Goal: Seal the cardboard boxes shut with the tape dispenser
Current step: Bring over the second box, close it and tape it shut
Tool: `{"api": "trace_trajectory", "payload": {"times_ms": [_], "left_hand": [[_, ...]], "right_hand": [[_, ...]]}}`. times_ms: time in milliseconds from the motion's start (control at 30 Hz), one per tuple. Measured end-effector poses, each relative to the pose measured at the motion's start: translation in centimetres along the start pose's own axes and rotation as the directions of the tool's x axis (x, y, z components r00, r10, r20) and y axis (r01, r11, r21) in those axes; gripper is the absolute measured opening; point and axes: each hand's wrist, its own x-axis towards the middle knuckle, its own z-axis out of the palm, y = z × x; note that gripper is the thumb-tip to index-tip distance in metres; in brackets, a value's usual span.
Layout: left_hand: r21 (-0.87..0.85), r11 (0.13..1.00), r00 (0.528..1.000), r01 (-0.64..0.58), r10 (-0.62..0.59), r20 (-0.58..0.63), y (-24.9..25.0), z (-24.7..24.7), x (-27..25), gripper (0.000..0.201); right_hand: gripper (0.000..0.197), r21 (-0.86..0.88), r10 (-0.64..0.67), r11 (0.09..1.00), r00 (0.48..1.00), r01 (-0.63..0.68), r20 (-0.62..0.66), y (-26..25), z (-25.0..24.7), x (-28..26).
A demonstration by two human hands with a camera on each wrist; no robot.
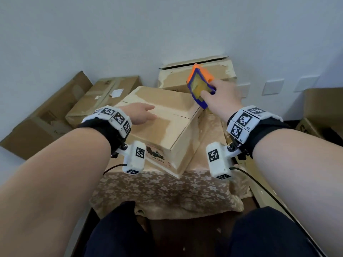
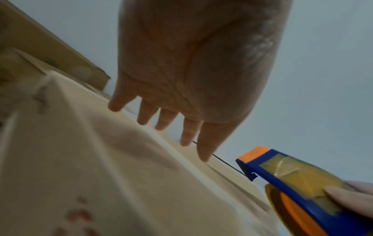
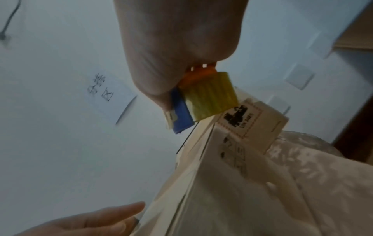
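A tan cardboard box [image 1: 167, 125] with its top flaps folded down lies tilted on a floral cloth [image 1: 167, 190]. My left hand [image 1: 141, 114] lies flat on the box top with straight fingers [image 2: 145, 115]. My right hand [image 1: 220, 97] grips a blue and orange tape dispenser [image 1: 200, 86] with a yellowish tape roll, held in the air just past the box's far right corner. The left wrist view shows the dispenser [image 2: 298, 183] at the lower right beside the box [image 2: 101, 159]. Below the right palm sit the tape roll [image 3: 210, 99] and a printed side of the box [image 3: 242, 121].
More cardboard boxes stand behind: a large one [image 1: 196, 76] against the wall, a taped one [image 1: 104, 99] and a flattened one [image 1: 40, 119] at the left, another [image 1: 323, 106] at the right. Wall sockets [image 1: 272, 87] sit low on the wall. My knees [image 1: 118, 234] are below.
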Motion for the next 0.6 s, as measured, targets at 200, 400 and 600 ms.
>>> {"api": "trace_trajectory", "payload": {"times_ms": [200, 400, 600], "left_hand": [[-0.031, 0.979, 0.978, 0.204, -0.205, -0.046, -5.3, 0.5, 1.6, 0.062], [-0.087, 0.957, 0.958, 0.277, -0.282, -0.057, -9.5, 1.1, 3.0, 0.080], [-0.113, 0.958, 0.962, 0.263, -0.269, -0.046, -11.1, 1.4, 3.2, 0.100]], "right_hand": [[0.035, -0.196, -0.054, 0.977, 0.988, 0.082, 0.144, -2.0, 3.5, 2.0], [0.034, -0.340, -0.129, 0.924, 0.980, 0.174, 0.151, -2.6, 5.7, 3.6], [0.033, -0.327, -0.126, 0.940, 0.990, 0.097, -0.068, -4.9, 3.9, 1.5]]}}
